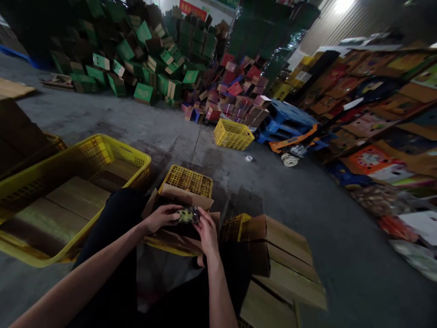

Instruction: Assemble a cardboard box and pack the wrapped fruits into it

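Dim overall, lit partly by 1 glaring lamp [342, 5] high beyond the right hand [206, 226]. Streaked with reflections on plastic film [289, 48] ahead of it; faintly glinting on clear wrapping [186, 216] between it and the left hand [161, 217]. Nearly black at the trousers [114, 218] below. Stretched toward the edges, softly blurred at cartons [368, 102] far right of the right hand.
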The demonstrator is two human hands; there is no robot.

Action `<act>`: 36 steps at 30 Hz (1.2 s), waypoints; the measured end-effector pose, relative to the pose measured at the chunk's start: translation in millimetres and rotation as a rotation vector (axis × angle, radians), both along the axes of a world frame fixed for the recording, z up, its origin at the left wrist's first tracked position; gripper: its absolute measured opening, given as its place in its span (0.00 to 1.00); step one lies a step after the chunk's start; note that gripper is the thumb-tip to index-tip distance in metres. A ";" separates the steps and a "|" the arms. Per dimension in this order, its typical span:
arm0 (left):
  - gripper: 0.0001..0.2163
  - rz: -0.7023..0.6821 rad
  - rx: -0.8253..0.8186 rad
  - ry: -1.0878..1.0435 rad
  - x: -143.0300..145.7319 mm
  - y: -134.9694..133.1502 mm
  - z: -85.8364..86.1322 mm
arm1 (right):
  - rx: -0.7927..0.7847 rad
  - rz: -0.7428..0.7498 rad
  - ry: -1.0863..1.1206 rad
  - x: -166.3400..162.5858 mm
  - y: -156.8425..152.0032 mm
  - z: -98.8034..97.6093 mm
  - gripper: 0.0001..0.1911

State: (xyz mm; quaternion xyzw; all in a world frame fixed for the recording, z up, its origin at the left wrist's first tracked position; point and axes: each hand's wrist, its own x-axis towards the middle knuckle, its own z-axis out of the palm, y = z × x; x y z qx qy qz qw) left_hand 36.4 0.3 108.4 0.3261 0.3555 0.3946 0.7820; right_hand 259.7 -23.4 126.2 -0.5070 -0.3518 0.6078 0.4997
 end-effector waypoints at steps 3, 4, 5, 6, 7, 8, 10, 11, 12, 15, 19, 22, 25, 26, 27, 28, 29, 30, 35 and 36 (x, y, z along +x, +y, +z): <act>0.30 -0.013 0.126 0.074 -0.8 -0.9 4.6 | -0.095 -0.037 0.048 -1.9 -0.5 -1.7 0.31; 0.30 -0.018 0.175 0.094 -0.8 -1.3 6.1 | -0.103 -0.037 0.024 -2.4 -0.7 -1.6 0.32; 0.32 -0.021 0.217 0.105 -0.6 -1.7 7.6 | -0.103 -0.029 -0.012 -2.8 -0.9 -1.3 0.32; 0.35 -0.021 0.246 0.108 -0.2 -2.2 8.7 | -0.096 -0.012 -0.048 -3.0 -1.1 -1.1 0.31; 0.39 -0.016 0.257 0.106 0.3 -2.7 9.5 | -0.084 0.011 -0.080 -3.0 -1.3 -0.9 0.30; 0.43 -0.006 0.250 0.102 0.9 -3.2 9.7 | -0.071 0.031 -0.102 -2.8 -1.3 -0.9 0.28; 0.48 0.023 0.195 0.089 2.4 -3.6 8.8 | -0.037 0.052 -0.123 -1.6 -1.2 -1.7 0.27; 0.47 0.038 0.156 0.075 3.1 -3.5 7.6 | -0.022 0.047 -0.129 -0.9 -1.1 -2.3 0.27; 0.43 0.050 0.116 0.060 3.8 -3.1 6.1 | -0.009 0.037 -0.137 -0.1 -0.9 -3.0 0.27; 0.26 0.072 0.033 0.053 4.8 -1.0 1.0 | 0.021 0.023 -0.174 1.3 -0.2 -5.0 0.25; 0.20 0.108 0.013 0.078 3.5 1.1 -3.4 | 0.036 0.035 -0.191 1.3 1.5 -7.7 0.21; 0.20 0.114 0.005 0.056 2.6 1.7 -3.4 | 0.039 0.040 -0.173 1.0 2.8 -9.7 0.19; 0.22 0.118 -0.001 0.054 2.8 2.3 -2.3 | 0.017 0.036 -0.156 0.6 3.1 -9.4 0.19; 0.22 0.122 0.002 0.053 2.9 2.6 -2.2 | 0.010 0.036 -0.145 0.3 3.0 -8.6 0.19; 0.22 0.123 0.008 0.049 2.9 2.9 -2.3 | 0.005 0.037 -0.131 -0.2 2.7 -7.5 0.19; 0.21 0.125 0.015 0.045 2.9 3.3 -2.7 | 0.001 0.037 -0.114 -0.8 2.4 -6.2 0.19; 0.21 0.127 0.023 0.043 2.8 3.6 -3.2 | -0.004 0.036 -0.098 -1.5 2.0 -4.8 0.20; 0.20 0.129 0.031 0.044 2.7 3.8 -3.7 | -0.011 0.034 -0.090 -2.1 1.7 -3.5 0.20; 0.21 0.113 0.055 0.078 3.2 1.9 0.7 | -0.029 0.024 -0.140 -2.5 1.2 -1.1 0.21; 0.22 0.105 0.061 0.096 3.5 1.0 3.4 | -0.023 0.026 -0.160 -1.9 1.1 -1.2 0.21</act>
